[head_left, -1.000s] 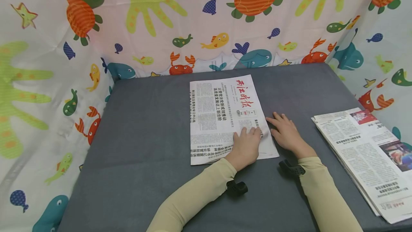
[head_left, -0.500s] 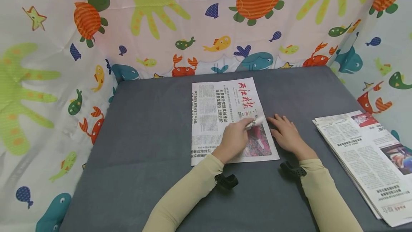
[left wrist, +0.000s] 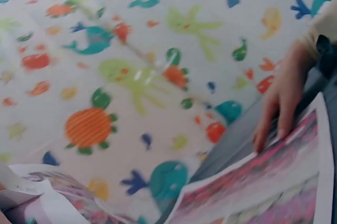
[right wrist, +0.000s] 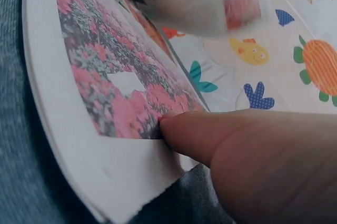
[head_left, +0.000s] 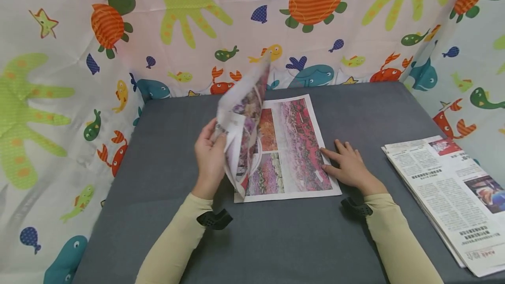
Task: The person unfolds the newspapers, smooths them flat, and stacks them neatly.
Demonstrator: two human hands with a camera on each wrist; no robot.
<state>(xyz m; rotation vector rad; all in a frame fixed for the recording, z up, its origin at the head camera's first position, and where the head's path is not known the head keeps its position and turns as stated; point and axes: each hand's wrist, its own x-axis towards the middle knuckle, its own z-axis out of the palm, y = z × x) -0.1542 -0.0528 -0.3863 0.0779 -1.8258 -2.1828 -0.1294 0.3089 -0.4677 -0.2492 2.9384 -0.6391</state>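
Note:
A newspaper [head_left: 300, 143] lies on the grey table, its inside showing large photos of pink and red flowers. My left hand [head_left: 210, 157] grips the lifted page [head_left: 246, 122] of it, which stands raised and bent over the paper's left part. In the left wrist view that lifted page [left wrist: 47, 197] appears at the lower left, the hand itself mostly out of frame. My right hand [head_left: 351, 168] rests at the newspaper's right edge, fingers spread, fingertips on the margin. The right wrist view has one fingertip [right wrist: 179, 129] touching the flower photo near the torn-looking edge.
A stack of folded newspapers [head_left: 449, 200] lies on the right side of the grey table [head_left: 165, 157]. A white curtain [head_left: 252, 25] with printed sea animals surrounds the table at the back and sides. Each wrist wears a black band.
My left hand has peeled the front page up from its right side and carried it leftward, uncovering the flower photos. The right hand has stayed at the right edge, its fingertips now farther onto the paper.

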